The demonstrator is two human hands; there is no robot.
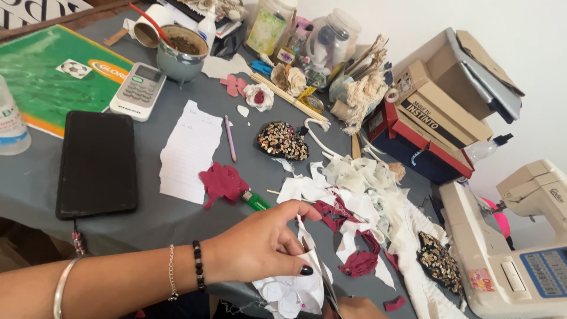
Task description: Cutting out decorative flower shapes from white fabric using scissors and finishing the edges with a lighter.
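Holding: left hand (260, 245), fingers pinched on white paper piece (292, 289), 6 o'clock on grey tabletop (153, 218)
Right hand (354, 308): mostly hidden, grip unclear
Done: scraps (354, 236) cut, piled at 3 o'clock
Left: paper flower outlines uncut

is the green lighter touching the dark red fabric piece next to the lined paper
Touching. The head view shows the green lighter with its top end tucked against the dark red fabric piece, no gap between them.

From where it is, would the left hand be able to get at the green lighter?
Probably yes. The left hand holds white paper, but the green lighter lies uncovered just beyond its knuckles, with only bare grey table between.
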